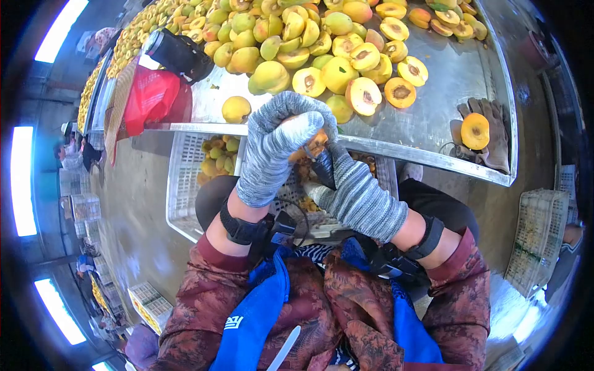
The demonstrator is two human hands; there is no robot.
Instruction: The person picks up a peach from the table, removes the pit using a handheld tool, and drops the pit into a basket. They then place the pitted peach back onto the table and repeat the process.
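My left hand (275,145), in a grey striped knit glove, is closed around a piece of peach (317,143) with brownish-orange flesh showing. My right hand (356,195), gloved alike, is wrapped around a tool with a black handle (323,169). The tool meets the peach between the hands; its working end is hidden. Both hands are just off the front edge of the metal table (427,133), above a white plastic crate (176,185). A whole yellow peach (236,109) sits on the table near my left hand, and a halved peach (363,96) lies beyond my right.
Many whole and halved peaches (291,31) are heaped on the table. A black cylinder (176,54) and a red bag (150,96) sit at the left. A glove (495,145) bears a peach half (475,131) at the right corner. Another crate (537,241) stands on the floor.
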